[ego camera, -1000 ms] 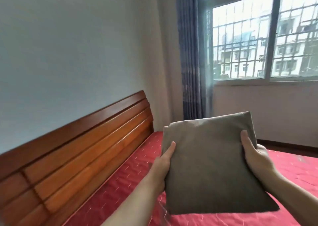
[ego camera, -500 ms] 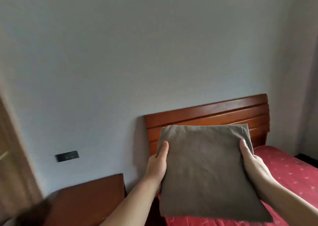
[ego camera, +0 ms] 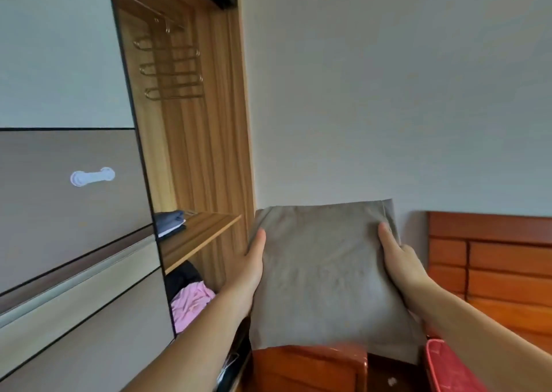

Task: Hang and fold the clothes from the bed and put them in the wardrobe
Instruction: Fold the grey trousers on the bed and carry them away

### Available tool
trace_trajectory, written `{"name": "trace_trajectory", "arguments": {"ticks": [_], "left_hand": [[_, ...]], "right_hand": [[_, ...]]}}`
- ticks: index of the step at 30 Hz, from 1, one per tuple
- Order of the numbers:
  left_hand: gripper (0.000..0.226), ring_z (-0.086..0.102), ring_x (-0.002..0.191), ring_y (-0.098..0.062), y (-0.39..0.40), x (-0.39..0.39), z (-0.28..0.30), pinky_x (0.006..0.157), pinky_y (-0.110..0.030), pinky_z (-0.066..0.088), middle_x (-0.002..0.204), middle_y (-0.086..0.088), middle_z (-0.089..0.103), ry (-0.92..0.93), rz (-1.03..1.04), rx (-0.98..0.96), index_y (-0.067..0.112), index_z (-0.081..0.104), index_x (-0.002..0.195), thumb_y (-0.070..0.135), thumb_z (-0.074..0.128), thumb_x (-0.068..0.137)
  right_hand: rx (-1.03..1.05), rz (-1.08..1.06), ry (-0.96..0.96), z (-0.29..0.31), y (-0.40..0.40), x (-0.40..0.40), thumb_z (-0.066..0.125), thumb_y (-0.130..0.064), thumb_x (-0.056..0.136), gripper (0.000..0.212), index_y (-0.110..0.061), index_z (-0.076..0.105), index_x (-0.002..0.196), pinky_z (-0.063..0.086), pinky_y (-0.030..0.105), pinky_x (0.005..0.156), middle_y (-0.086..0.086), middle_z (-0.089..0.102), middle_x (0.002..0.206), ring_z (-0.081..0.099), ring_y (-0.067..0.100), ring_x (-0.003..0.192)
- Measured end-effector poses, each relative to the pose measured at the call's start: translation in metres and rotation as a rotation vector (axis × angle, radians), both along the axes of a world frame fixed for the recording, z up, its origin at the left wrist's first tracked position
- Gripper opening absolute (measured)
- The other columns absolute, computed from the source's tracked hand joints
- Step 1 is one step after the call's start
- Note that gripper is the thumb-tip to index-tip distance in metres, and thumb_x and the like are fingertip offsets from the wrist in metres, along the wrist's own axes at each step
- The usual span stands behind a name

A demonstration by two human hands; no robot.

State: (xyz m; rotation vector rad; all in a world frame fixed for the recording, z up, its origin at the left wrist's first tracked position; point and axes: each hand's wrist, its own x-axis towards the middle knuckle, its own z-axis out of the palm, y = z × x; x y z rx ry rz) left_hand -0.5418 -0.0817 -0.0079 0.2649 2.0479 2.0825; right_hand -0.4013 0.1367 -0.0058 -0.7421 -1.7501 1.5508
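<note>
Taupe-grey cloth, a flat square-folded garment [ego camera: 328, 275], fills the middle of the head view, held up in the air just right of the open wood-grain wardrobe [ego camera: 206, 140] and above a reddish-brown wooden bedside cabinet [ego camera: 307, 367]; the left hand [ego camera: 251, 269] grips its left edge with the thumb laid on top, and the right hand [ego camera: 400, 260] grips the right edge the same way, the fingers of both hidden beneath, so the fold is grasped from both sides and sags only a little at the near corners. Inside the wardrobe a light wooden shelf [ego camera: 197, 233] already carries a dark blue folded garment [ego camera: 170, 221] at its back left, leaving bare board nearer the front; a gold tiered metal hanger [ego camera: 170, 69] hangs from the rail above, and pink and black clothes [ego camera: 188, 299] lie bunched in the compartment below. My judgement is that the step in hand is stowing the fold on that shelf, and doing it well means keeping it level, swinging it left past the wardrobe's side panel, leading with the far edge, sliding it in beside the blue one and drawing both sets of fingers out sideways so the layers do not spring open
</note>
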Motion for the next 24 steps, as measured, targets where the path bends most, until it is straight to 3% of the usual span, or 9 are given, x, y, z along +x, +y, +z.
{"name": "trace_trajectory", "arguments": {"ticks": [3,6,8,11,16,19,22,24], "left_hand": [[0.079,0.061,0.109,-0.024,-0.017,-0.012,0.009,0.097,-0.041,0.049,0.121,-0.001,0.064,-0.027,0.048,0.023,0.02,0.059,0.129,0.078,0.054,0.075],[0.056,0.064,0.088,-0.012,-0.01,-0.017,0.018,0.063,-0.025,0.049,0.099,0.007,0.068,0.004,0.129,0.041,0.023,0.064,0.11,0.07,0.057,0.08],[0.044,0.06,0.077,-0.005,0.001,-0.021,0.022,0.054,-0.02,0.041,0.086,0.013,0.064,0.028,0.207,0.045,0.026,0.062,0.097,0.067,0.057,0.082],[0.039,0.063,0.079,-0.009,0.012,-0.026,0.024,0.056,-0.023,0.043,0.087,0.01,0.066,0.033,0.278,0.046,0.028,0.063,0.09,0.066,0.057,0.082],[0.048,0.067,0.089,-0.02,0.012,-0.049,0.025,0.075,-0.032,0.053,0.097,0.001,0.071,-0.011,0.374,0.051,0.023,0.067,0.1,0.066,0.058,0.082],[0.054,0.065,0.099,-0.026,0.009,-0.079,0.028,0.095,-0.041,0.051,0.11,-0.004,0.068,-0.01,0.436,0.043,0.021,0.066,0.113,0.065,0.056,0.084],[0.043,0.066,0.095,-0.024,0.005,-0.12,0.028,0.092,-0.039,0.053,0.104,-0.003,0.07,-0.002,0.454,0.078,0.023,0.068,0.096,0.063,0.057,0.085],[0.039,0.067,0.09,-0.021,0.006,-0.15,0.026,0.082,-0.034,0.054,0.096,-0.001,0.072,0.004,0.456,0.084,0.024,0.067,0.086,0.062,0.058,0.085]], "right_hand": [[-0.003,0.099,-0.006,0.003,-0.002,-0.033,0.042,-0.072,0.086,0.066,-0.009,0.056,0.101,0.045,0.031,0.071,0.001,0.061,0.086,0.061,0.02,0.081],[-0.011,0.176,0.01,0.001,0.011,-0.056,0.042,-0.07,0.087,0.068,-0.007,0.06,0.103,0.046,0.03,0.067,0.002,0.064,0.087,0.062,0.019,0.08],[0.0,0.21,0.006,-0.001,0.027,-0.073,0.041,-0.069,0.088,0.076,0.0,0.061,0.114,0.046,0.032,0.076,0.008,0.063,0.092,0.061,0.024,0.084],[-0.014,0.273,-0.032,0.002,0.043,-0.098,0.041,-0.067,0.089,0.081,0.005,0.059,0.12,0.043,0.033,0.082,0.012,0.062,0.099,0.058,0.027,0.087],[-0.036,0.408,-0.064,0.02,0.047,-0.148,0.041,-0.071,0.087,0.068,-0.008,0.061,0.104,0.045,0.029,0.063,0.002,0.063,0.084,0.061,0.018,0.079],[-0.012,0.457,-0.086,0.03,0.046,-0.188,0.039,-0.076,0.084,0.071,-0.011,0.062,0.103,0.049,0.036,0.078,0.003,0.066,0.092,0.063,0.023,0.09],[-0.03,0.515,-0.087,0.037,0.042,-0.231,0.041,-0.074,0.084,0.069,-0.011,0.063,0.095,0.047,0.032,0.066,0.004,0.068,0.091,0.065,0.021,0.084],[-0.047,0.523,-0.072,0.036,0.041,-0.26,0.044,-0.074,0.083,0.063,-0.014,0.063,0.089,0.048,0.03,0.062,0.004,0.07,0.088,0.067,0.021,0.082]]}}
